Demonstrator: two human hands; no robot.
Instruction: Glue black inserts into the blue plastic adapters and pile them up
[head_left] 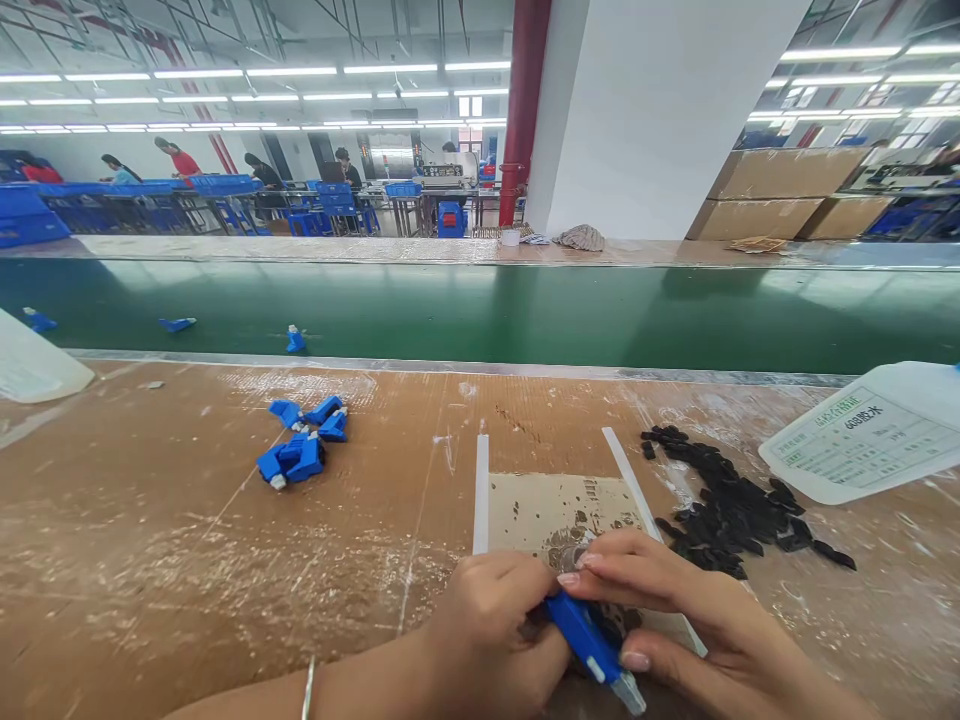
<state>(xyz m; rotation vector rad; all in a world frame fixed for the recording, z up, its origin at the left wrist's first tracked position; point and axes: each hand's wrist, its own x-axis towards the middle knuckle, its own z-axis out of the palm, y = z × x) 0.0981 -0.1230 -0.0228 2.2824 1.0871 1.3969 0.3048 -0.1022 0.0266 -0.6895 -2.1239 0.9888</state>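
Room: factory hall with rows of ceiling strip lights, a white pillar (645,110) and a red pipe (525,100) behind the line; people work at blue crates (225,185) far off on the left.
Bench: worn brown worktop (150,560), scratched and streaked with white residue.
Conveyor: green belt (525,315) runs across beyond the bench, with three loose blue pieces (295,340) lying on it at the left.
Left hand: left hand (495,635) is closed, fingers curled around the near end of the blue plastic part (581,630).
Right hand: right hand (690,620) grips the same part from the other side, thumb below and fingertips on top.
Blue plastic part: held between both hands at the bottom centre, its pale clear tip pointing down and right, just above a cardboard sheet (540,510).
Cardboard sheet: flanked by two white strips (481,490).
Blue pile: small heap of finished-looking blue parts (304,440) lies well to the left of the hands.
Black pile: black small pieces (727,510) are spread just right of the sheet.
Bottles: a white labelled bottle (870,435) lies at the right edge; another pale container (30,365) sits at the left edge.
Boxes: cardboard cartons (780,190) are stacked behind the belt on the right.
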